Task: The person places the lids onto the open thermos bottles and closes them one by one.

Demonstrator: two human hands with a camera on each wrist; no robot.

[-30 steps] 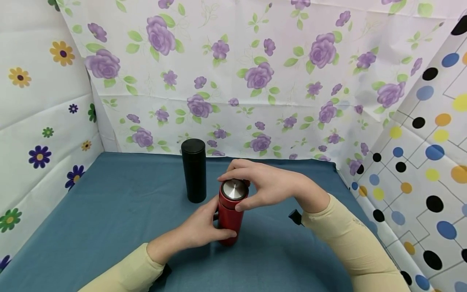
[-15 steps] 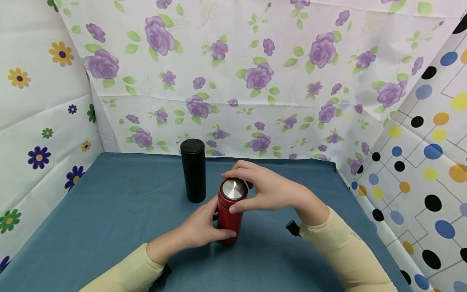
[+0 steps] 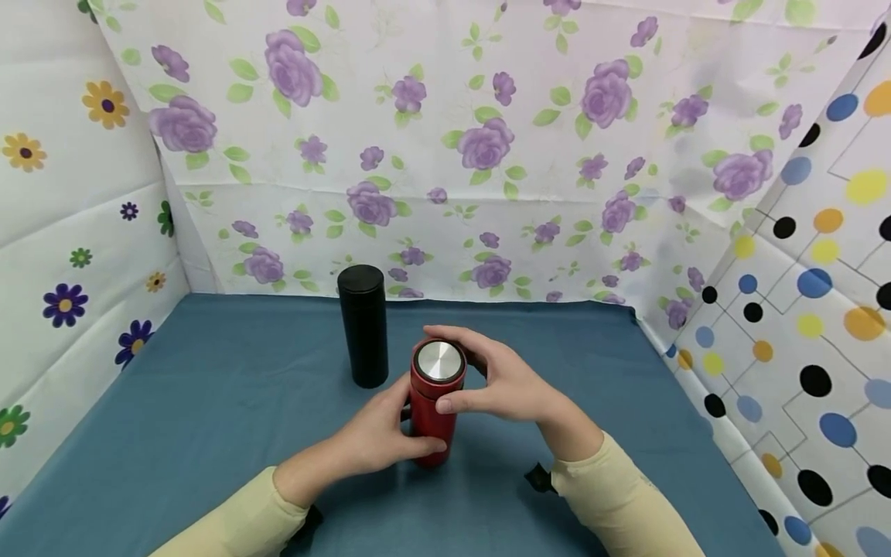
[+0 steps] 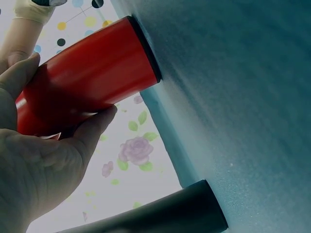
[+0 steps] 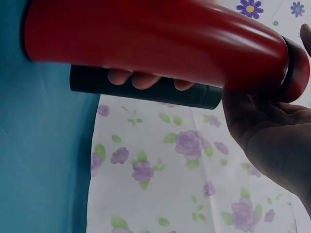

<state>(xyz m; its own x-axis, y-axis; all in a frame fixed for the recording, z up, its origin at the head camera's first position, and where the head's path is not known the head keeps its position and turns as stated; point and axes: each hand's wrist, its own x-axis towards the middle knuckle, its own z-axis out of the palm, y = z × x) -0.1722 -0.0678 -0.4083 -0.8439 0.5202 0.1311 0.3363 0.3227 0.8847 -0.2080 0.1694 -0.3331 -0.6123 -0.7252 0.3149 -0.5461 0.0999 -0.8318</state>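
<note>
At far left, a white cloth [image 3: 42, 209] printed with coloured daisies forms the side wall, meeting a rear cloth [image 3: 418, 155] of purple roses that spans the width behind the blue-covered bench [image 3: 230, 379]. A pale yellow sleeve [image 3: 240, 514] enters at lower left and leads to the left hand [image 3: 365, 441], which is partly closed round the body of the red flask, its thumb on the near side and its fingers passing behind. Above this hand, farther back, a black flask [image 3: 364, 333] stands upright on the bench, apart from the red one. Next comes the red flask [image 3: 433, 422], near the middle of the bench and close to upright (whether its base touches the cloth cannot be told); a brushed metal disc [image 3: 440, 362] with a dark rim tops it. The right hand [image 3: 504, 379] curves round its upper end, its thumb in front just below the cap seam and its fingers at the far side. Farther right, a small black object [image 3: 539, 478] adjoins the second sleeve [image 3: 619, 495]. At far right, a cloth with coloured dots [image 3: 800, 406] joined by thin lines closes the scene.
</note>
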